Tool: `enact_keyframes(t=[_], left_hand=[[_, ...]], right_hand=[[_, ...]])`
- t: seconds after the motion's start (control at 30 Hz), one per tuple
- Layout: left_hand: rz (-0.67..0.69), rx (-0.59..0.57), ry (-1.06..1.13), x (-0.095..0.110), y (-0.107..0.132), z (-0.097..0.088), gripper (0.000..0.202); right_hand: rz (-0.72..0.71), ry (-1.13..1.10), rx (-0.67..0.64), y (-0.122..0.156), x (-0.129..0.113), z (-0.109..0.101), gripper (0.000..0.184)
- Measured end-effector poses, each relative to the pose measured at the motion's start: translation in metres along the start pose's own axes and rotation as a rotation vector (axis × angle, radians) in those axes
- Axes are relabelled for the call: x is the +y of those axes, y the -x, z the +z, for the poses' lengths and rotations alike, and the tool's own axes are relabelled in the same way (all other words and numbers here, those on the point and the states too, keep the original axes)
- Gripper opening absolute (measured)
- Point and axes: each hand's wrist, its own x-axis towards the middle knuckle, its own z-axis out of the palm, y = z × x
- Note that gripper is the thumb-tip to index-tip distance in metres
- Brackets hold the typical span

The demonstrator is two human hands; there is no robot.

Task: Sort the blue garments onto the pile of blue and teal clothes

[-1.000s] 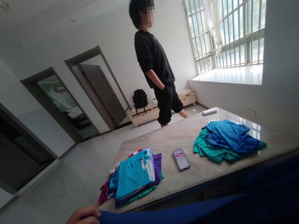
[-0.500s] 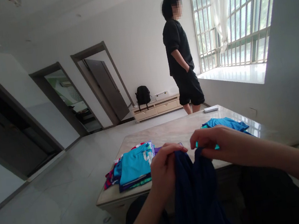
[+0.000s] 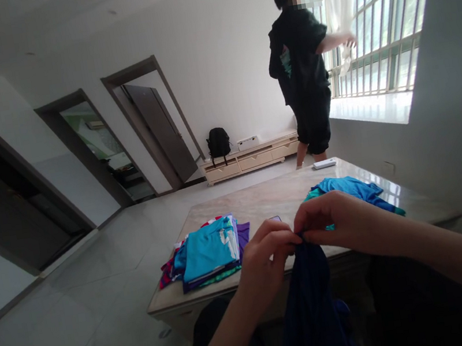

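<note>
Dark blue garment (image 3: 311, 306): hangs folded lengthwise below both hands, in front of the bench's near edge.
Left hand (image 3: 266, 258): grip pinched tight on the garment's top edge.
Right hand (image 3: 335, 221): grip pinched on the same edge, fingertips touching the left's.
Bench (image 3: 261, 200): pale marble top.
Folded stack (image 3: 208, 249): turquoise piece on top, at the bench's left.
Loose blue clothes (image 3: 354, 188): heaped at the right, behind the right hand.
Person in black (image 3: 302, 68): stands beyond the bench, one arm toward the barred window (image 3: 381, 14).
</note>
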Motion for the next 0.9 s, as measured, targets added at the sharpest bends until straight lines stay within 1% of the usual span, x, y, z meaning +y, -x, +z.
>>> enact_keyframes(t=[0.1, 0.2, 0.23, 0.27, 0.33, 0.37, 0.4, 0.5, 0.57, 0.63, 0.7, 0.8, 0.9], left_hand=[[-0.080, 0.071, 0.030, -0.008, 0.001, 0.003, 0.024], [-0.163, 0.088, 0.120, -0.017, 0.002, 0.008, 0.028], [-0.194, 0.075, 0.174, -0.020, 0.002, 0.010, 0.035], [-0.232, 0.057, 0.227, -0.022, 0.001, 0.012, 0.046], [-0.313, 0.010, 0.280, -0.025, 0.001, 0.016, 0.066], [-0.342, -0.012, 0.267, -0.026, 0.000, 0.017, 0.069], [-0.357, -0.027, 0.232, -0.027, -0.001, 0.018, 0.066], [-0.364, -0.016, 0.091, -0.029, -0.005, 0.018, 0.035], [-0.369, 0.015, 0.015, -0.030, -0.009, 0.016, 0.020], [-0.369, 0.047, -0.038, -0.032, -0.012, 0.013, 0.011], [-0.358, 0.085, -0.064, -0.034, -0.013, 0.010, 0.008], [-0.346, 0.140, -0.080, -0.035, -0.013, 0.005, 0.010], [-0.317, 0.153, -0.116, -0.033, -0.013, 0.002, 0.011]], right_hand=[[-0.010, -0.004, 0.000, -0.001, 0.006, 0.002, 0.016], [-0.033, 0.043, 0.076, -0.003, 0.010, 0.004, 0.017], [-0.041, 0.070, 0.109, -0.004, 0.011, 0.004, 0.016], [-0.048, 0.100, 0.142, -0.004, 0.012, 0.004, 0.015], [-0.058, 0.156, 0.192, -0.006, 0.014, 0.004, 0.011], [-0.063, 0.179, 0.210, -0.006, 0.015, 0.004, 0.009], [-0.069, 0.198, 0.226, -0.007, 0.017, 0.004, 0.008], [-0.102, 0.222, 0.269, -0.008, 0.020, 0.006, 0.009], [-0.130, 0.189, 0.290, -0.006, 0.023, 0.008, 0.015], [-0.131, 0.113, 0.298, -0.002, 0.028, 0.010, 0.023], [-0.095, 0.014, 0.276, 0.005, 0.038, 0.014, 0.026], [-0.027, -0.143, 0.166, 0.020, 0.059, 0.026, 0.028], [0.021, -0.205, 0.099, 0.031, 0.081, 0.043, 0.035]])
